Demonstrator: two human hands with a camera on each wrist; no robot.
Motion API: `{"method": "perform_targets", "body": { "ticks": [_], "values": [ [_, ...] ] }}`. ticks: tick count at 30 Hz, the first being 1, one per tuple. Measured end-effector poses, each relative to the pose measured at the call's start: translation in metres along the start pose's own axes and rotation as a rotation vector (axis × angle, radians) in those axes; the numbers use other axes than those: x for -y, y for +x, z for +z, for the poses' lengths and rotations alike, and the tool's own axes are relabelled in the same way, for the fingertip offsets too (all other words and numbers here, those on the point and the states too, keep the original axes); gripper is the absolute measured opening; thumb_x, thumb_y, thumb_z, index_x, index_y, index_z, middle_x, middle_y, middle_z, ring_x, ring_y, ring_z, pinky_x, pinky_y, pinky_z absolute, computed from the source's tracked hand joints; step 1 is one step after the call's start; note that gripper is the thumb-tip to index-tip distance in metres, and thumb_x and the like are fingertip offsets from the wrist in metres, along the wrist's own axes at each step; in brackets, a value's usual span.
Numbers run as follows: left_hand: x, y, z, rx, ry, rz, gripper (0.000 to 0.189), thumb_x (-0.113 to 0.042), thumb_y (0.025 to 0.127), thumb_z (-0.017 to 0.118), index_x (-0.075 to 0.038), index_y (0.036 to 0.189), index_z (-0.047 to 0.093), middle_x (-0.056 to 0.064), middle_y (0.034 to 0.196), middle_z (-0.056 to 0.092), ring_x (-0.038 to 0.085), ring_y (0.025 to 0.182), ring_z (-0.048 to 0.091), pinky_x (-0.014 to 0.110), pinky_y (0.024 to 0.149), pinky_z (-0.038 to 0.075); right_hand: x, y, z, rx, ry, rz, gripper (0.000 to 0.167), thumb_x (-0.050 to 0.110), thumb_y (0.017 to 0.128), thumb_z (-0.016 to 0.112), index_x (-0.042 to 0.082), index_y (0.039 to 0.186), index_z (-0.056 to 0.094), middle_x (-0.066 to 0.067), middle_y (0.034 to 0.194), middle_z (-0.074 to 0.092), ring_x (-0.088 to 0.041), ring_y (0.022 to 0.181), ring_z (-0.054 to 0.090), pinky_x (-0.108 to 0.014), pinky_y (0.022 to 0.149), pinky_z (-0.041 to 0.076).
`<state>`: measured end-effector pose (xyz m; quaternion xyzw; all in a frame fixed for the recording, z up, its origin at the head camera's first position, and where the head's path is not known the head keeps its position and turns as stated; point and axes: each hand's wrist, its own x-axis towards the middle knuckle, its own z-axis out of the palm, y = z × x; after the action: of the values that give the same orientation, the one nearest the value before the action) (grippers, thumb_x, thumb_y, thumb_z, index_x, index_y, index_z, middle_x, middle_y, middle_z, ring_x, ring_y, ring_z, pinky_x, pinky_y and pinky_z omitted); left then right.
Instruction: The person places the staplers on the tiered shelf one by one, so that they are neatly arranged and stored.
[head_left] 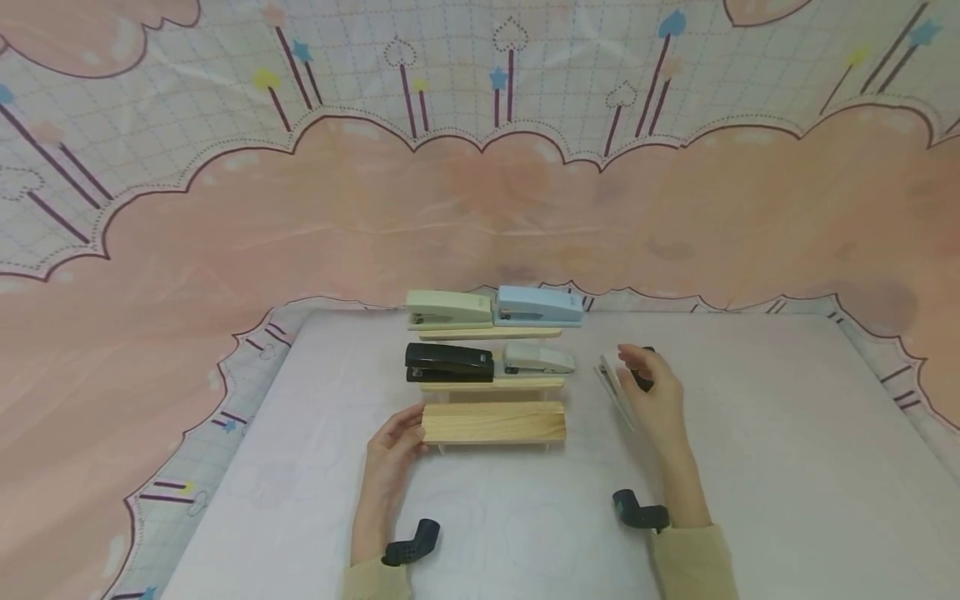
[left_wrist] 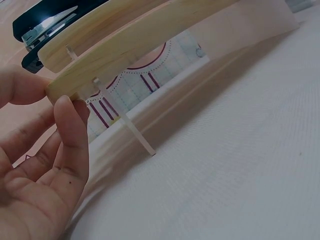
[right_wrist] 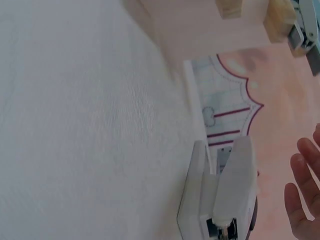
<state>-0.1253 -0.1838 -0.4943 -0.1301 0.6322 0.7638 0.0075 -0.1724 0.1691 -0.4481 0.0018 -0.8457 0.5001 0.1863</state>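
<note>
My left hand (head_left: 390, 446) pinches the left end of the lowest wooden shelf (head_left: 493, 422) between thumb and fingers; its wood-grain top shows. In the left wrist view, a thin clear leg (left_wrist: 127, 120) runs down from this shelf (left_wrist: 130, 45). My right hand (head_left: 658, 400) is beside a white stapler (head_left: 615, 392) to the right of the shelves. The right wrist view shows this stapler (right_wrist: 235, 185) standing on end, with the fingers (right_wrist: 305, 175) loosely extended and apart from it. A black object (head_left: 643, 380) shows partly behind the right hand.
On the middle shelf (head_left: 525, 384) sit a black stapler (head_left: 450, 363) and a pale stapler (head_left: 536, 359). A green stapler (head_left: 448, 309) and a blue stapler (head_left: 538, 307) sit on the back shelf (head_left: 487, 334). White cloth covers the table (head_left: 517, 517); a patterned curtain (head_left: 480, 208) hangs behind.
</note>
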Motion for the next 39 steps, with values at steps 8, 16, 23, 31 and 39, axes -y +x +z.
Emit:
{"method": "perform_targets", "body": {
  "ticks": [8,16,23,31,39],
  "values": [
    [-0.002,-0.001,0.000,-0.002,0.003,-0.012,0.044,-0.001,0.090,0.057,0.003,0.134,0.050,-0.006,0.106,0.062,0.007,0.089,0.059,0.017,0.072,0.049,-0.006,0.001,-0.008,0.055,-0.037,0.075,0.037,0.001,0.091,0.059,0.004,0.128,0.056,-0.019,0.119,0.062,-0.031,0.111,0.055,-0.041,0.098,0.041],
    [-0.003,0.000,0.001,-0.004,0.004,-0.017,0.045,-0.002,0.090,0.058,0.002,0.134,0.050,-0.005,0.106,0.061,0.007,0.090,0.059,0.017,0.072,0.049,-0.013,0.001,-0.009,0.152,-0.109,0.095,0.046,0.002,0.091,0.059,0.001,0.136,0.047,-0.023,0.126,0.056,-0.036,0.115,0.052,-0.051,0.098,0.043],
    [-0.002,0.000,0.001,-0.002,0.009,-0.014,0.045,-0.002,0.090,0.058,0.002,0.134,0.050,-0.007,0.105,0.061,0.007,0.090,0.059,0.017,0.072,0.049,-0.017,-0.001,-0.009,0.198,-0.159,0.128,0.051,0.004,0.090,0.060,0.000,0.138,0.044,-0.024,0.128,0.054,-0.038,0.113,0.055,-0.051,0.095,0.047],
    [-0.001,0.000,0.000,-0.002,0.007,-0.006,0.045,0.000,0.090,0.057,0.004,0.134,0.049,-0.008,0.103,0.062,0.007,0.087,0.059,0.017,0.071,0.049,-0.018,-0.001,-0.004,0.218,-0.308,0.148,0.054,0.010,0.089,0.061,0.002,0.139,0.044,-0.026,0.128,0.056,-0.039,0.109,0.058,-0.054,0.089,0.047],
    [-0.001,0.000,-0.001,-0.002,0.002,-0.015,0.045,-0.001,0.090,0.058,0.002,0.134,0.050,-0.005,0.107,0.061,0.007,0.091,0.059,0.017,0.072,0.050,-0.017,-0.004,0.002,0.223,-0.402,0.151,0.057,0.012,0.088,0.062,0.003,0.141,0.041,-0.029,0.132,0.054,-0.047,0.115,0.056,-0.060,0.089,0.048]
  ]
}}
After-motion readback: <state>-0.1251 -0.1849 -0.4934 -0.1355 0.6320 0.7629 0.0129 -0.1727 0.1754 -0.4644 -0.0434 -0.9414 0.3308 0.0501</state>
